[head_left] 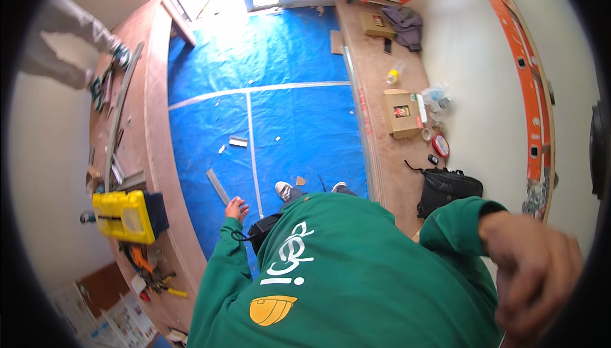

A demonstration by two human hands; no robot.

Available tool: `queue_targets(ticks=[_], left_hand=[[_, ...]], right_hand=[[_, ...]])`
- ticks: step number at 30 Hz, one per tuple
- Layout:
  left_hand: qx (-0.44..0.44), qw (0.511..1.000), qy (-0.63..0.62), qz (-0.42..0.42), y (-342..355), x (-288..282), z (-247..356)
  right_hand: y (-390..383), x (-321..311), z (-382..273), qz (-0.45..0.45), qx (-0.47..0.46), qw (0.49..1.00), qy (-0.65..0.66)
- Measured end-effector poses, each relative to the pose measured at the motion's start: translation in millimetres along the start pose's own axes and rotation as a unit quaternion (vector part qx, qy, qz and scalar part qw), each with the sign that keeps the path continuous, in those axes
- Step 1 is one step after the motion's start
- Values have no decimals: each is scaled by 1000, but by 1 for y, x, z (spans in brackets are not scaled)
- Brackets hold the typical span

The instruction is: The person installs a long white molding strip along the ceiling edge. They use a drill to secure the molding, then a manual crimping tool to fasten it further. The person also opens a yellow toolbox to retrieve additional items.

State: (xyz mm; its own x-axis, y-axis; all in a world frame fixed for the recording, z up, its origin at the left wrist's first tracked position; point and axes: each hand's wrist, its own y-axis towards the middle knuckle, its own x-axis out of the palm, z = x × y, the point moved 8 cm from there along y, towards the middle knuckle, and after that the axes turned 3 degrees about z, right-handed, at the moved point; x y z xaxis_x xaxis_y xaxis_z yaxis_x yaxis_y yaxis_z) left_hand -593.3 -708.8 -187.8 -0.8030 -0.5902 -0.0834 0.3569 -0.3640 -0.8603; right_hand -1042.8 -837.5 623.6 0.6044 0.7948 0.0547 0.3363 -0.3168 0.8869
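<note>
My left hand [237, 208] hangs low beside my left hip, palm up, its fingers loosely bent and apart. Next to it a narrow grey metal strip [217, 185] shows against the blue sheet [305, 132]; its near end meets the hand's outline, but I see no grip around it. My right hand [534, 271] is raised at the lower right, large and blurred, with its fingers bent downward. What those fingertips touch, if anything, is hidden. A dark pouch [262, 232] with a black cord sits at my left side.
A yellow toolbox [124, 216] and hand tools [153, 271] lie on the left wooden platform [156, 93], where a person [70, 36] stands. Along the right ledge are a cardboard box [401, 116], a black bag [449, 189] and tape. An orange ladder [522, 62] leans at the right wall.
</note>
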Motion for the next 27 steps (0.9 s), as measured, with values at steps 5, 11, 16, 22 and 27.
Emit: queue_targets(ticks=[5, 11, 16, 22, 27], left_hand=[[-11, 996, 59, -66, 21, 45, -21], [19, 956, 196, -216, 16, 72, -72], [-18, 927, 313, -207, 2, 64, -85], [-56, 925, 315, -203, 6, 65, -73], [-103, 958, 228, -142, 30, 84, -41]], right_hand=[[-63, -57, -1, 135, 127, 974, -127], [-124, -94, -38, 278, 142, 935, -170], [-148, -115, -88, 330, 135, 898, -258], [-161, -119, -117, 380, 152, 837, -362], [-176, -116, -126, 376, 199, 790, -442]])
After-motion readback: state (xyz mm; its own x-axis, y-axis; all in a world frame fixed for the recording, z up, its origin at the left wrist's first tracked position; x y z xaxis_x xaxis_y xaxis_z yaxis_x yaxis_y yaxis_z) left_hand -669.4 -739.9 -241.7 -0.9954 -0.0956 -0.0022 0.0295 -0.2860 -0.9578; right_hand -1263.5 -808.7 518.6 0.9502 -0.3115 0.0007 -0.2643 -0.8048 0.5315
